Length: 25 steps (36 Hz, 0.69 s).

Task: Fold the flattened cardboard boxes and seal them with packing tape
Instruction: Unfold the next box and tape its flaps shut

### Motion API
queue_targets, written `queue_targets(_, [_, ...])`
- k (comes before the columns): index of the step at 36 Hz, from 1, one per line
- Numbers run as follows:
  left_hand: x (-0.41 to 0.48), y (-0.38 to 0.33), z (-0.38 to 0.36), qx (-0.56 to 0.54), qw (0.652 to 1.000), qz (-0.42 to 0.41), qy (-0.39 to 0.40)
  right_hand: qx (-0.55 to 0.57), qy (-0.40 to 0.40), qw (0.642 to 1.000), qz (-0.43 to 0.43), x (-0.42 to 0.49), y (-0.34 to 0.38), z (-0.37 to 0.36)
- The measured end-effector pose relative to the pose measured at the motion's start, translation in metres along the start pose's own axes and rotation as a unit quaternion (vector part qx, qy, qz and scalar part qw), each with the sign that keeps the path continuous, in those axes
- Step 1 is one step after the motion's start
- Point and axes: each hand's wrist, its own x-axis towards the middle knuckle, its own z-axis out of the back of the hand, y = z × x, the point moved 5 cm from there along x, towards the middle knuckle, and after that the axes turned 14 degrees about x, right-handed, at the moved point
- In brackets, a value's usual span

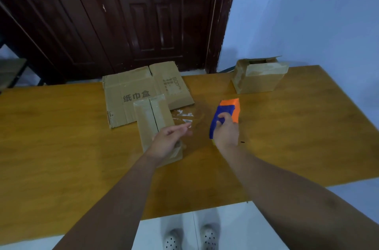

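A small folded cardboard box [153, 120] stands in the middle of the wooden table [61, 137], its top flaps closed with a seam down the middle. My right hand [226, 129] grips a blue and orange tape dispenser [227, 112] just right of the box. A clear strip of packing tape [184, 117] stretches from the dispenser toward my left hand [168, 141]. My left hand pinches the tape's end over the box's near right corner. A flattened cardboard box [131, 94] with printed characters lies behind the small box.
A taped cardboard box [258, 77] with one flap up stands at the table's far right. A dark wooden door [123, 14] and a pale blue wall lie behind the table. My feet in white shoes [190, 237] show below the near edge.
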Motion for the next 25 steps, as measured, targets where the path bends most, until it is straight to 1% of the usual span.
queue_targets(2, [0.001,0.0,0.0,-0.007,1.0,0.003,-0.013,-0.078,0.072,0.994,0.022,-0.002,-0.007,0.002])
queue_targets(4, [0.002,0.001,-0.001,-0.008,1.0,0.003,-0.024,-0.166,0.14,0.976,0.032,-0.005,-0.014,-0.001])
queue_targets(7, [0.003,0.002,0.001,-0.01,0.999,0.006,-0.033,-0.239,0.19,0.952,0.02,-0.01,-0.022,-0.007])
queue_targets(15, [0.005,0.006,-0.003,-0.004,0.998,0.009,-0.055,-0.344,0.221,0.911,0.06,-0.005,-0.046,-0.015])
queue_targets(16, [0.005,0.006,-0.003,-0.003,0.998,0.012,-0.058,-0.339,0.226,0.91,0.073,-0.004,-0.048,-0.018])
queue_targets(18, [0.006,0.007,-0.003,0.003,0.998,0.02,-0.064,-0.305,0.224,0.922,0.078,-0.003,-0.053,-0.02])
queue_targets(20, [0.008,0.007,-0.003,0.014,0.997,0.022,-0.069,-0.338,0.246,0.907,0.053,-0.003,-0.062,-0.025])
queue_targets(22, [0.008,0.005,-0.002,0.021,0.997,0.018,-0.074,-0.351,0.246,0.903,0.043,-0.003,-0.068,-0.025])
queue_targets(25, [0.008,0.005,-0.002,0.018,0.997,0.019,-0.076,-0.328,0.234,0.915,0.04,-0.001,-0.071,-0.025])
